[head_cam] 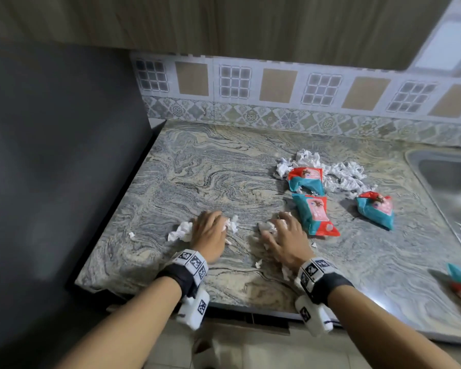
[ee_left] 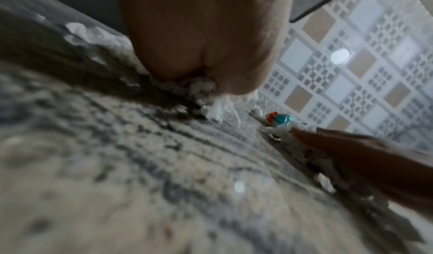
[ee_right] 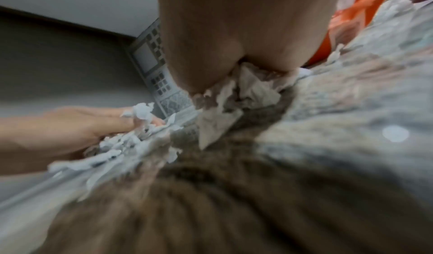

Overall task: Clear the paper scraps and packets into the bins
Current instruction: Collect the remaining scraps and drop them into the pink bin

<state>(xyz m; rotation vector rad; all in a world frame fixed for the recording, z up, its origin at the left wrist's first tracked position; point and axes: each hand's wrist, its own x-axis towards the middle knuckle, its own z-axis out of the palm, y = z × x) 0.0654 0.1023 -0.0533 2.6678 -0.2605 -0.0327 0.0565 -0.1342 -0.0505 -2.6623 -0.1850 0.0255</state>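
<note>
Your left hand (head_cam: 210, 235) lies palm down with curled fingers on a clump of paper scraps (head_cam: 180, 232). Your right hand (head_cam: 284, 239) does the same on its own scraps (ee_right: 236, 98), just left of the nearest packet (head_cam: 314, 214). Both hands look like they are gathering. Scoop each clump tight into your palm so no little bits fall. Tiny bits (head_cam: 258, 263) lie near your right wrist; sweep them in too. More scraps (head_cam: 338, 173) and two packets sit behind the nearest packet, toward the sink (head_cam: 447, 182). No bins show, so look before you carry.
</note>
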